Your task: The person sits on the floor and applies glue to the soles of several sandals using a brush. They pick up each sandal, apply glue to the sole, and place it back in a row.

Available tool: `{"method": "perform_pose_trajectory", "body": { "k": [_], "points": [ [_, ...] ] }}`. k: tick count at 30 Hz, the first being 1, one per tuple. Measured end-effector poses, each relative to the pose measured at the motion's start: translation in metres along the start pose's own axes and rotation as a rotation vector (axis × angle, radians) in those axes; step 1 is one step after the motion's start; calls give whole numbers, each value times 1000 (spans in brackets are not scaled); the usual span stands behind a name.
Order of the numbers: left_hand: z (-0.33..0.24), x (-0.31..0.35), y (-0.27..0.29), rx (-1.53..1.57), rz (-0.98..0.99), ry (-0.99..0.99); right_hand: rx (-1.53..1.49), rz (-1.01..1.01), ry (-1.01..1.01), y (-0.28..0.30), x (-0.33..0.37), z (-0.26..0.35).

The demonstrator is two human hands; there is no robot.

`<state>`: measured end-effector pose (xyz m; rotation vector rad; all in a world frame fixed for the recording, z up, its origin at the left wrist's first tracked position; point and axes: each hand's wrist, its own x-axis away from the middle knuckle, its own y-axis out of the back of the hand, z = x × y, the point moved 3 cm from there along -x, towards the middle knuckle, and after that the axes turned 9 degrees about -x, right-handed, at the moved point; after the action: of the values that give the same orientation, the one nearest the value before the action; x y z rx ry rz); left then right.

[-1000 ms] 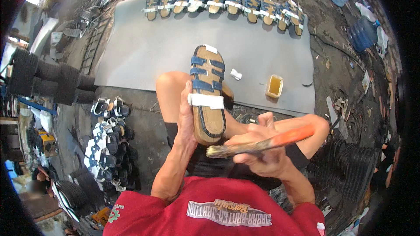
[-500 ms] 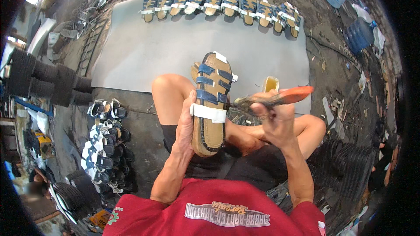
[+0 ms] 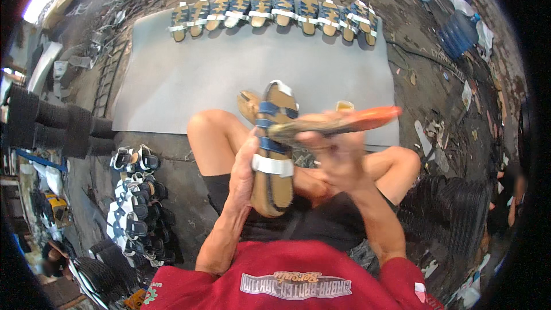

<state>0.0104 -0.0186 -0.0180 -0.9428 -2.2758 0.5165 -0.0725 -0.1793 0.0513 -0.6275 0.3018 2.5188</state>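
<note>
My right hand (image 3: 336,148) has swung its gripped orange-handled, elongated tool (image 3: 373,119) across the blue-strapped tan sandal (image 3: 267,194) my left hand (image 3: 245,163) holds, putting its straps (image 3: 266,108) within reach.

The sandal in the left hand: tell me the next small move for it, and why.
Probably steady the sandal with the left hand while the right hand settles the orange-handled tool by the blue straps. The tool's tip overlaps them in this view, but blur hides whether they touch.
</note>
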Motion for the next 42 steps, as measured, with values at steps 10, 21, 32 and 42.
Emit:
{"method": "perform_pose_trajectory", "body": {
  "k": [10,21,32,42],
  "points": [
    [6,-4,19,108,-101,47,77,-53,-221,42,12,-39],
    [23,-48,52,278,-108,-2,1051,-327,-388,145,56,-215],
    [30,-33,60,171,-148,19,946,-476,-332,149,52,-185],
    [19,-29,27,208,51,117,-160,-624,-811,154,79,-147]
  ]
}}
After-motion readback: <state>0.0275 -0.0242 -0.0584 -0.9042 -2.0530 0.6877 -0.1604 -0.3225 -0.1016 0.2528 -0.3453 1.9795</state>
